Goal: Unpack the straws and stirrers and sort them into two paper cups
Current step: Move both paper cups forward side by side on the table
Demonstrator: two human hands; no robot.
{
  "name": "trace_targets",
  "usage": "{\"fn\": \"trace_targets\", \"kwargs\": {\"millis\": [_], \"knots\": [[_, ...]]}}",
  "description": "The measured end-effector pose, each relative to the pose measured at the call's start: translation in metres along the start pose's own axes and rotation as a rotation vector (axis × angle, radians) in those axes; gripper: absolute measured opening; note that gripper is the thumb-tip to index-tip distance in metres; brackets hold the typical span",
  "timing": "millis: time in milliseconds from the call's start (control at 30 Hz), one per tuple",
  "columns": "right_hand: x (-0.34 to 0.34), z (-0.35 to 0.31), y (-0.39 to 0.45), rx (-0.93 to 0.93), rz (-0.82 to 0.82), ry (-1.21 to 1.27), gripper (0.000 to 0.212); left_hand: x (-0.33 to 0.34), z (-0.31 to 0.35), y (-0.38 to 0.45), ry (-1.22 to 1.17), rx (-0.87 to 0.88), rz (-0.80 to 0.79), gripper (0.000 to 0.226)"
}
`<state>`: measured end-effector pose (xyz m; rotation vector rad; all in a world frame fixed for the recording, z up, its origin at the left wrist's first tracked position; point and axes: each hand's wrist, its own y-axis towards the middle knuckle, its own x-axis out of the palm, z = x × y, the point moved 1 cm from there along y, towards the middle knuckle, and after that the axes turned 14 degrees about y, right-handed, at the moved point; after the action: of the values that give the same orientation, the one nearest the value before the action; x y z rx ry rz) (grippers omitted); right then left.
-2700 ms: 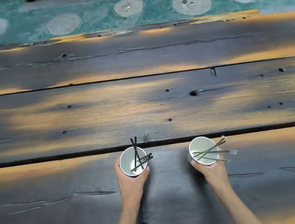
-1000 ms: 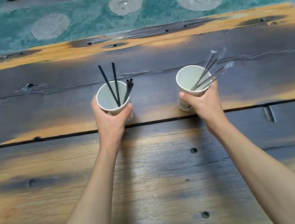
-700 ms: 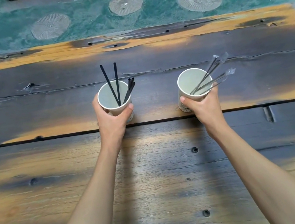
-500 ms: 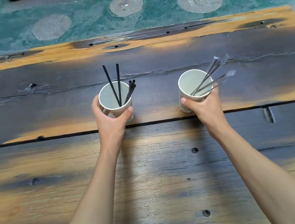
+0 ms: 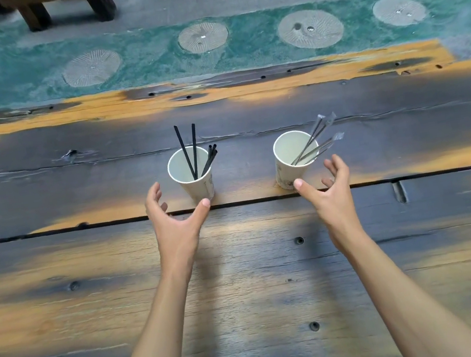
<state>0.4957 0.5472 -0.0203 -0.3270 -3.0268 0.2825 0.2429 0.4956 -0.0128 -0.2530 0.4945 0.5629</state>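
We saw two bare forearms, with no sleeves, running up from the lower edge of the view. The left hand [image 5: 172,220] and the right hand [image 5: 328,194] wore no gloves, rings or watches, and the thumbnails were short and unpainted.

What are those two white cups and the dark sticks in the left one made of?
The cups look like paper: matte white, thin rolled rims, faint print on the walls. The dark sticks seem to be plastic: thin, straight, uniformly black with a slight sheen, though coated paper cannot be ruled out.
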Motion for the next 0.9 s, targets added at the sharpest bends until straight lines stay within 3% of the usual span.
{"fn": "trace_targets", "kwargs": {"millis": [133, 233, 400, 633, 767, 900], "knots": [[-0.01, -0.04, -0.048, -0.078, 0.07, 0.078, 0.052, -0.034, 0.028, -0.043, 0.034, 0.098, 0.029, 0.076], [-0.019, -0.08, -0.089, -0.188, 0.07, 0.03, 0.044, -0.067, 0.059, -0.077, 0.009, 0.165, 0.042, 0.067], [-0.028, -0.16, -0.157, -0.436, -0.019, -0.079, 0.053, -0.129, 0.124, -0.138, -0.057, 0.325, 0.1, 0.065], [-0.045, -0.252, -0.26, -0.821, -0.066, -0.426, 0.074, -0.206, 0.189, -0.232, 0.359, 0.79, 0.307, 0.073], [-0.054, -0.271, -0.303, -0.928, -0.123, -0.555, 0.084, -0.232, 0.2, -0.276, 0.494, 0.882, 0.413, 0.086], [-0.064, -0.274, -0.33, -0.938, -0.16, -0.555, 0.086, -0.246, 0.202, -0.306, 0.455, 0.905, 0.391, 0.088]]}}
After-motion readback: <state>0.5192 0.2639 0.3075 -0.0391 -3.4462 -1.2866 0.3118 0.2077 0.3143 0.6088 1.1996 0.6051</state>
